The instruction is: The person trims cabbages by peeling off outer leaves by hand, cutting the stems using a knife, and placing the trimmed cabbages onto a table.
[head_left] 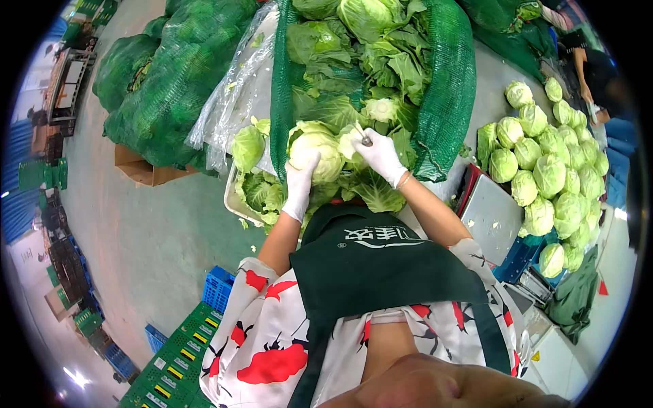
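Note:
My left hand, in a white glove, grips the lower left side of a pale, trimmed cabbage. My right hand, gloved too, is closed close to the cabbage's right side. A small tool with a shiny metal end shows at its thumb; the rest of it is hidden in the fist. Pale cut leaf or stem lies between the hand and the cabbage. Beyond both hands, an opened green mesh sack holds cabbages and loose outer leaves. Below the cabbage is a white bin with leaves.
Trimmed cabbages are piled at the right, beside a metal scale plate. Full green mesh sacks stand at the left above a cardboard box. Another person's arm is at the far right. Green crates sit lower left.

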A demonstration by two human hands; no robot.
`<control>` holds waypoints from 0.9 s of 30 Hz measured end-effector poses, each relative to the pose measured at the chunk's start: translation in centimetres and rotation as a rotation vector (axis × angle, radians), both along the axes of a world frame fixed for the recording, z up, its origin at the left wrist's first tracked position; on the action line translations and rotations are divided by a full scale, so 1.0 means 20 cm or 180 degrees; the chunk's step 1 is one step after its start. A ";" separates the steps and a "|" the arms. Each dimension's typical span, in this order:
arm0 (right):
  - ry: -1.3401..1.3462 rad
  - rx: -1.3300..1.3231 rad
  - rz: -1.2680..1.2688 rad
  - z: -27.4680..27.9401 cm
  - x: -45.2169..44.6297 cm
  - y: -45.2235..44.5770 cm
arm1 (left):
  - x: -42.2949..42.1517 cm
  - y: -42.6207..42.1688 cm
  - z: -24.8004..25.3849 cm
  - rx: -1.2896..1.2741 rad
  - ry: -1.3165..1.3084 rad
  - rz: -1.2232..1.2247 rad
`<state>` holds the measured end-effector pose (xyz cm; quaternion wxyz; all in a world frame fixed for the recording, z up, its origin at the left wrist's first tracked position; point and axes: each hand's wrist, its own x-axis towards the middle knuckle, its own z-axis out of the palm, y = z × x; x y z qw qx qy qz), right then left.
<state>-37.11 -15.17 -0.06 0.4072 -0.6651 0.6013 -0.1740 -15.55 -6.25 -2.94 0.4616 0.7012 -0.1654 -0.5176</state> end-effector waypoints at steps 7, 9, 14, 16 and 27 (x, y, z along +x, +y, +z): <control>0.1083 -0.0426 -0.0155 -0.10 -0.23 -0.13 | -0.15 -0.16 0.30 -0.0145 -0.2657 -0.1930; 0.0929 -0.0511 0.0111 0.13 -0.14 -0.06 | -0.17 -0.18 0.27 -0.0096 -0.2854 -0.2142; 0.1057 -0.0621 0.0814 0.18 0.00 0.04 | -0.16 -0.22 0.23 -0.0109 -0.3068 -0.2383; 0.1149 -0.0553 0.0956 0.19 0.04 0.02 | -0.16 -0.23 0.24 -0.0135 -0.3056 -0.2409; 0.0653 0.0280 -0.0115 -0.07 -0.08 -0.20 | -0.09 -0.15 0.17 -0.0176 -0.2676 -0.2157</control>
